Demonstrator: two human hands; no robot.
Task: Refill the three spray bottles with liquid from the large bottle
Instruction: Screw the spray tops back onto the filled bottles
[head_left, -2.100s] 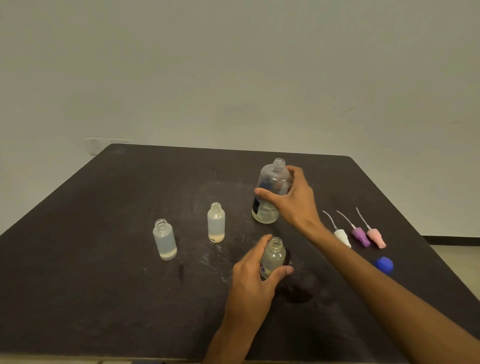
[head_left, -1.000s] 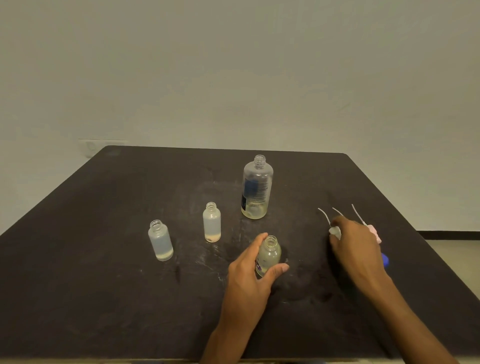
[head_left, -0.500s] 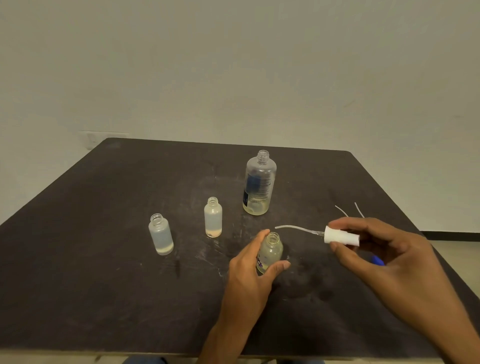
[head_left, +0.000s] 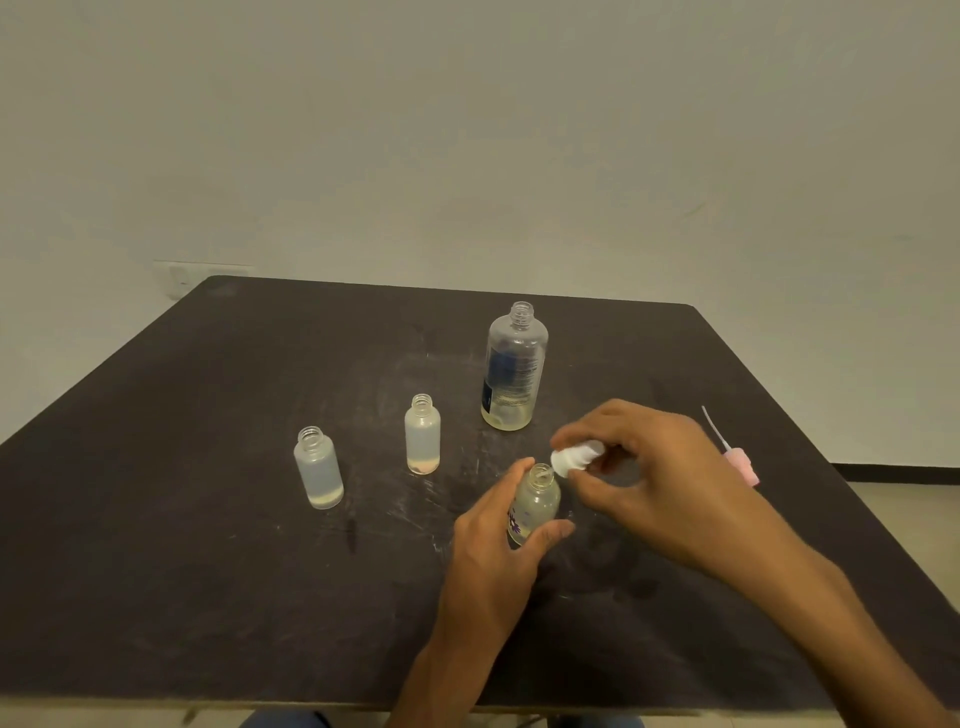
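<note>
My left hand grips a small clear spray bottle with a purple label, standing upright and uncapped on the black table. My right hand pinches a white spray cap right beside that bottle's open neck. The large clear bottle stands uncapped behind, with a little yellowish liquid at its bottom. Two more small open bottles stand to the left: one with pinkish liquid at the bottom, one with pale liquid.
A pink spray cap with its white tube lies on the table to the right of my right hand. A wall outlet sits behind the table's far left corner. The table's near edge runs along the bottom.
My right hand let go of the large bottle, picked the white spray cap up from the right side and brought it left to the neck of the held bottle. My left hand stayed put.
</note>
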